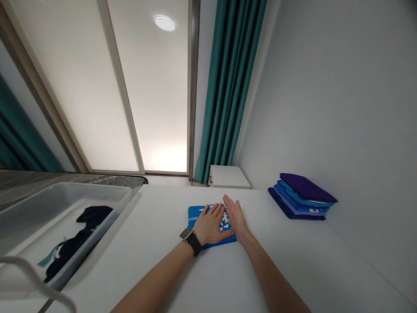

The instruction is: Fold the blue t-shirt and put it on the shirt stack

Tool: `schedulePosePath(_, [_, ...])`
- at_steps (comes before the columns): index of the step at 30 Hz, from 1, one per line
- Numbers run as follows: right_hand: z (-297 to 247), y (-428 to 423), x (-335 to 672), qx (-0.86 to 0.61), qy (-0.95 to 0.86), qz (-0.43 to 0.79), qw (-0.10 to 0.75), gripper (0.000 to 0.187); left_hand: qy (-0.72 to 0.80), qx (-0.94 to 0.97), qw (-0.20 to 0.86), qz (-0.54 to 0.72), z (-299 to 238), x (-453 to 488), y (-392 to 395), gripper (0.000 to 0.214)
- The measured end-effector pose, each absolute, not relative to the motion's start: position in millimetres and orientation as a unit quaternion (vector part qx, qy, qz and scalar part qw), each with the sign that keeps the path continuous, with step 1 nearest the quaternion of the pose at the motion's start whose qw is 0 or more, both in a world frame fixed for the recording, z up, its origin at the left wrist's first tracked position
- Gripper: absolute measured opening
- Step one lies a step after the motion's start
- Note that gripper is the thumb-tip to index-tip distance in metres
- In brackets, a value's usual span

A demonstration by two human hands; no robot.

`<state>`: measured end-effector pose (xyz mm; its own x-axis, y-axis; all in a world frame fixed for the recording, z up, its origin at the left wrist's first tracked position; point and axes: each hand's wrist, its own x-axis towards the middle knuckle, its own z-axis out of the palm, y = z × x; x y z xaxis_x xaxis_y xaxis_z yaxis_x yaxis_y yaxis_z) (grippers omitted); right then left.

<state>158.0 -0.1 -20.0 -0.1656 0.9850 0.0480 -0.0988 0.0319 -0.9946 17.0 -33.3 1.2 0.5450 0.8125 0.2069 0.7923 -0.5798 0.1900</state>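
Note:
A folded blue cloth item (194,212) with white print, perhaps a shirt, lies flat on the white table (156,265). My left hand (211,225) rests palm down on it with the fingers stretched out, covering much of the print. At the cloth's right edge, my right hand (236,219) stands on its side with straight fingers, touching that edge. Neither hand grips anything. A dark watch (192,239) is on my left wrist.
To the right, by the wall, sits a stack of folded blue and purple cloths (301,198). A translucent plastic bin (122,195) on the left holds dark crumpled cloth (76,243). A grey cable (35,278) crosses the lower left. Beyond the table stands a white cabinet (228,176).

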Motion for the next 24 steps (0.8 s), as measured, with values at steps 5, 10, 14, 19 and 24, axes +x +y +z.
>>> schedulePosePath(5, [-17, -3, 158, -0.416, -0.516, 0.566, 0.489, 0.076, 0.457, 0.878, 0.042, 0.133, 2, 17, -34, 0.085])
schedulePosePath(10, [-20, -1, 158, -0.401, -0.487, 0.581, 0.515, 0.077, 0.455, 0.879, 0.044, 0.137, 2, 17, -33, 0.087])
schedulePosePath(14, [-20, -6, 162, -0.366, -0.451, 0.600, 0.551, 0.074, 0.454, 0.880, 0.038, 0.137, 1, 17, -33, 0.087])
schedulePosePath(19, [-20, -14, 163, -0.317, -0.382, 0.647, 0.579, 0.060, 0.455, 0.880, 0.038, 0.132, 0, 17, -32, 0.088])
schedulePosePath(24, [-21, -11, 165, -0.314, -0.346, 0.663, 0.585, 0.059, 0.455, 0.880, 0.044, 0.129, 0, 17, -33, 0.089])
